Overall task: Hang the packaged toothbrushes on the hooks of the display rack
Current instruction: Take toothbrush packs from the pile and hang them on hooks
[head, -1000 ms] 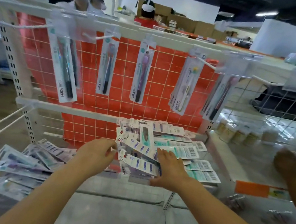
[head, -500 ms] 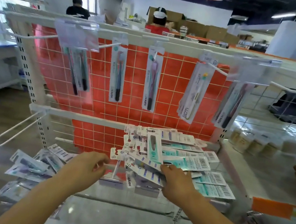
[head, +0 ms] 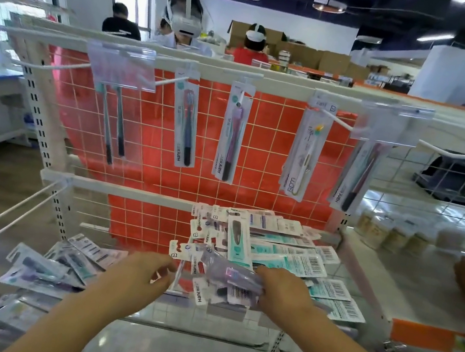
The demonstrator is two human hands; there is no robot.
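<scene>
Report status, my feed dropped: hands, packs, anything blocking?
Right hand grips a purple toothbrush pack over the pile. Left hand beside it, grip unclear. Upper hooks hold packs. Nothing blocking.

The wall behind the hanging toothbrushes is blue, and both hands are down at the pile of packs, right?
Not quite. The head view shows the tiled panel behind the hanging toothbrush packs is red-orange, not blue. The rest is right: the left hand and right hand are both down at the pile of packs.
</scene>
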